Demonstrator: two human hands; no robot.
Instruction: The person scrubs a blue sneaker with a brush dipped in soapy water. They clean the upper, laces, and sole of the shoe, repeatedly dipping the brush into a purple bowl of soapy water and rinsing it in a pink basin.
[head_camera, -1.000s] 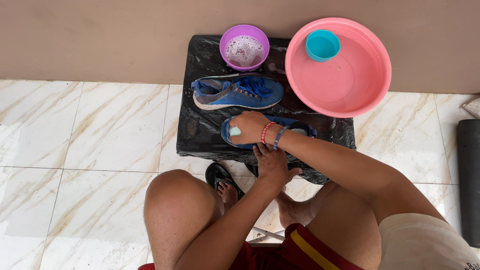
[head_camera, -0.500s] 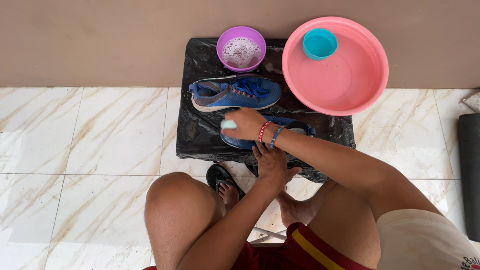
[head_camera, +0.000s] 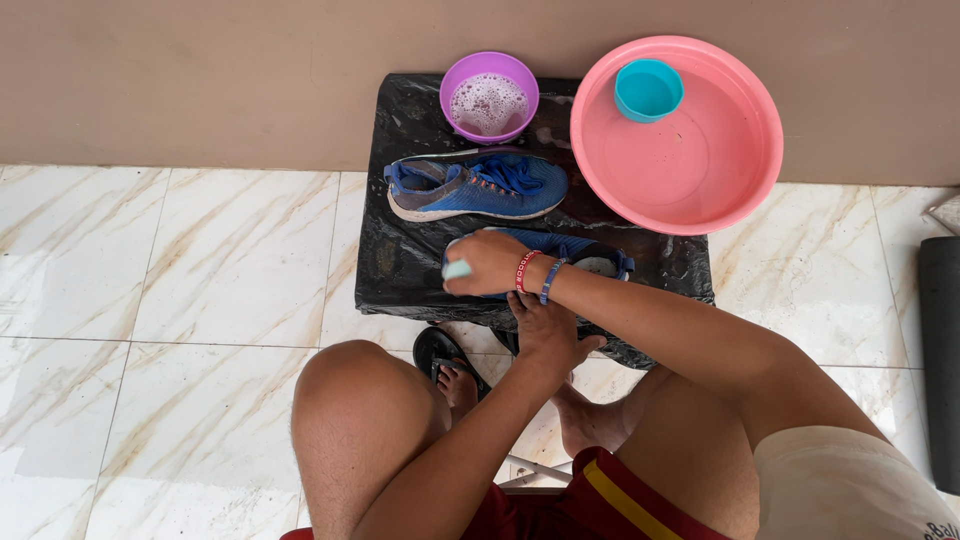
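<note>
The right hand (head_camera: 492, 262) reaches across a blue sneaker (head_camera: 575, 252) that lies on its side at the near edge of the desk (head_camera: 400, 260), a low stand wrapped in black plastic sheeting. Its fingers are curled closed around a small pale green scrubbing piece (head_camera: 457, 269), pressed at the shoe's left end; 2 bands, 1 red and 1 blue, sit on that wrist. The left hand (head_camera: 545, 330) is just below, at the front edge of the desk against the shoe's near side; its fingers are bent over the shoe, though how tightly they grip I cannot tell. A 2nd blue sneaker (head_camera: 475, 186) rests behind, apart from the first, sole toward the person. Beyond it stands a purple bowl (head_camera: 489, 97) of soapy foam. To the right, a large pink basin (head_camera: 690, 150) holds a small teal cup (head_camera: 648, 88). The desk stands on a marble-patterned tile floor (head_camera: 170, 300).
</note>
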